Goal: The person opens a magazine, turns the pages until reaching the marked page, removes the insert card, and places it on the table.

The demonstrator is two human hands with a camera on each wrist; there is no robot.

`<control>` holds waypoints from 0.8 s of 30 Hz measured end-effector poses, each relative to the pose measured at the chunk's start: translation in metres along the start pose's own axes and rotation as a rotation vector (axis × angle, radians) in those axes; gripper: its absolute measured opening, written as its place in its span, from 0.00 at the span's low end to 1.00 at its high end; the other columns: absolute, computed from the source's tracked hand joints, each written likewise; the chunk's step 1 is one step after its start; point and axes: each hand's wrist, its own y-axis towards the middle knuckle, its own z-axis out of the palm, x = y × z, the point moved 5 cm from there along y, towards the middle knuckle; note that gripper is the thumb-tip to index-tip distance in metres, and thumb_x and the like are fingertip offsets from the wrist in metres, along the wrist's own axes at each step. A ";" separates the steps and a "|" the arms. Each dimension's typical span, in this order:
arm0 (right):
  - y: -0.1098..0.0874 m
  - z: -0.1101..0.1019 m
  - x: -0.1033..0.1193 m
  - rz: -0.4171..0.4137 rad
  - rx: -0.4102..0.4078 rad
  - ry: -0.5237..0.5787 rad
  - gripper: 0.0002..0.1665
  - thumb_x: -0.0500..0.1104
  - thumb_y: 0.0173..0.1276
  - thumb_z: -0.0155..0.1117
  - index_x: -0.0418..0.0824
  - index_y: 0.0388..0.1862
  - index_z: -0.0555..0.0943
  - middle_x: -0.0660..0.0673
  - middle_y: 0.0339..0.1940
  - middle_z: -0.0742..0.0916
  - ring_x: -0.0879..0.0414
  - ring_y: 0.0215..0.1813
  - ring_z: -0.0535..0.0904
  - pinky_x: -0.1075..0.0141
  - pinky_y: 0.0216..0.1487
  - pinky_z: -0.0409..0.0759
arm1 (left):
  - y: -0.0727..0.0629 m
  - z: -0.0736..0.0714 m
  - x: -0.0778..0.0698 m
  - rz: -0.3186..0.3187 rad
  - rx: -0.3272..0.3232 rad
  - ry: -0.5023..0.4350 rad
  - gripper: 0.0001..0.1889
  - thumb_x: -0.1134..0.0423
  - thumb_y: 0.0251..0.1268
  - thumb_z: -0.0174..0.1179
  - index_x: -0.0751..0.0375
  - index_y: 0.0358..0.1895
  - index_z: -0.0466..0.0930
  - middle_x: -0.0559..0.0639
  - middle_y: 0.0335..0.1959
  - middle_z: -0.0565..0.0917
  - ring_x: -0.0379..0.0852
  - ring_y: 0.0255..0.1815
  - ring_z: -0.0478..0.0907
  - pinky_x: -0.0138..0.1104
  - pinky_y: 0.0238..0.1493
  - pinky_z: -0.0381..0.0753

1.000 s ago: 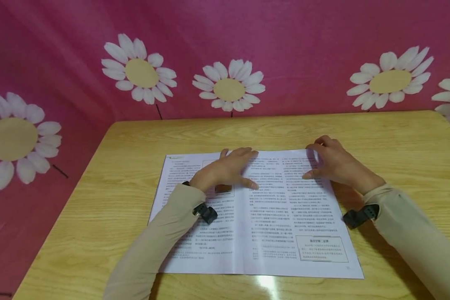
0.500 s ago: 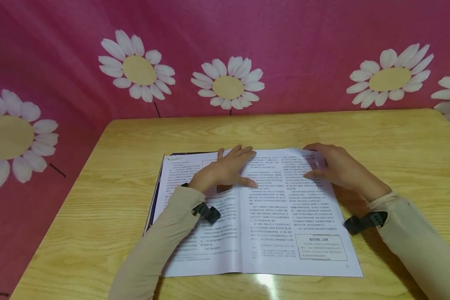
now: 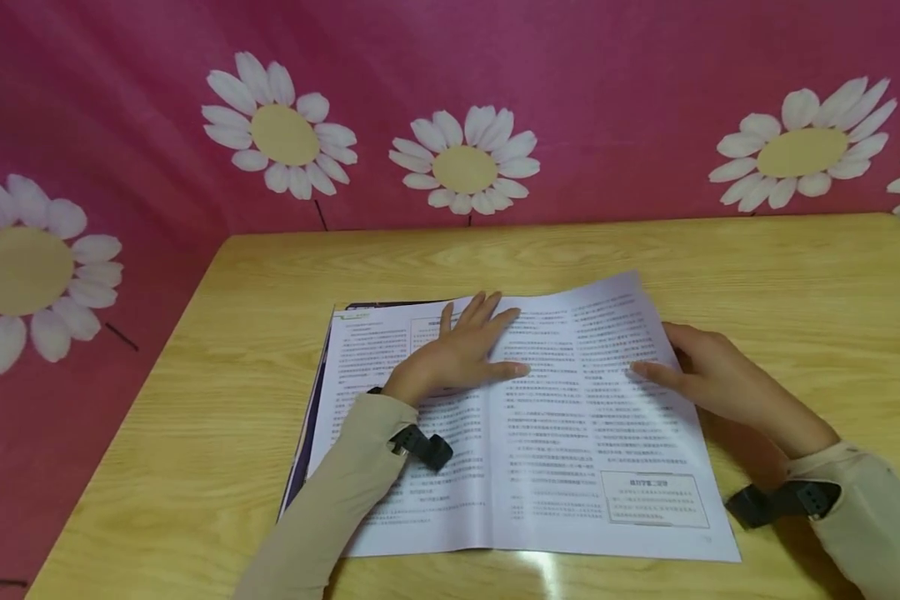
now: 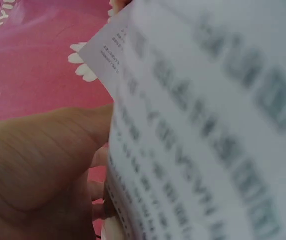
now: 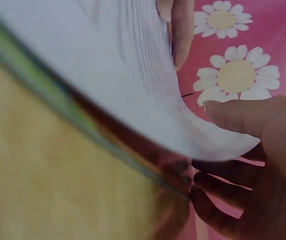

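An open magazine (image 3: 540,467) with printed text lies on the table, its dark cover edge (image 3: 311,433) peeking out at the left. My left hand (image 3: 461,354) rests on it just left of the centre fold, fingers spread and straight. At the right edge my right hand (image 3: 720,379) holds a page (image 3: 622,333), thumb on top and fingers underneath. That page's far right corner stands raised and bent up. In the right wrist view the lifted page (image 5: 147,115) curves between thumb and fingers, above the colourful lower layer (image 5: 83,115).
The wooden table (image 3: 195,400) extends around the magazine on all sides. Behind it and to the left hangs a pink cloth (image 3: 615,108) with large white daisies. Each wrist wears a black strap (image 3: 787,500) with a small camera.
My right hand has slid toward me and right along the page edge, and the page's far corner has risen. The dark cover now shows at the left. My left hand stays nearly in place, fingers spread wider.
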 end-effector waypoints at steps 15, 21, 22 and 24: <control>-0.079 0.045 0.017 0.225 0.030 0.525 0.39 0.46 0.78 0.50 0.51 0.80 0.45 0.29 0.58 0.76 0.46 0.33 0.85 0.53 0.25 0.82 | -0.012 0.012 0.000 -0.005 -0.066 -0.046 0.39 0.39 0.72 0.45 0.49 0.79 0.41 0.50 0.79 0.32 0.50 0.76 0.18 0.51 0.70 0.18; -0.087 0.052 0.013 0.191 0.057 0.650 0.35 0.46 0.81 0.39 0.59 0.80 0.41 0.31 0.73 0.62 0.43 0.50 0.81 0.50 0.35 0.83 | -0.019 0.010 -0.002 -0.016 -0.058 -0.024 0.39 0.40 0.72 0.45 0.50 0.79 0.43 0.52 0.79 0.34 0.51 0.77 0.20 0.52 0.71 0.20; -0.089 0.053 0.014 0.181 0.069 0.667 0.33 0.46 0.82 0.36 0.62 0.79 0.40 0.32 0.75 0.57 0.39 0.57 0.77 0.48 0.38 0.82 | -0.020 0.010 -0.003 -0.012 -0.056 -0.020 0.39 0.40 0.72 0.45 0.50 0.79 0.43 0.53 0.79 0.34 0.51 0.77 0.20 0.53 0.71 0.21; -0.090 0.054 0.018 0.135 0.074 0.660 0.31 0.47 0.82 0.28 0.64 0.79 0.39 0.34 0.78 0.49 0.30 0.65 0.64 0.43 0.41 0.79 | -0.023 0.007 -0.006 0.000 -0.071 -0.024 0.39 0.41 0.72 0.46 0.52 0.78 0.44 0.54 0.79 0.36 0.51 0.77 0.22 0.54 0.71 0.24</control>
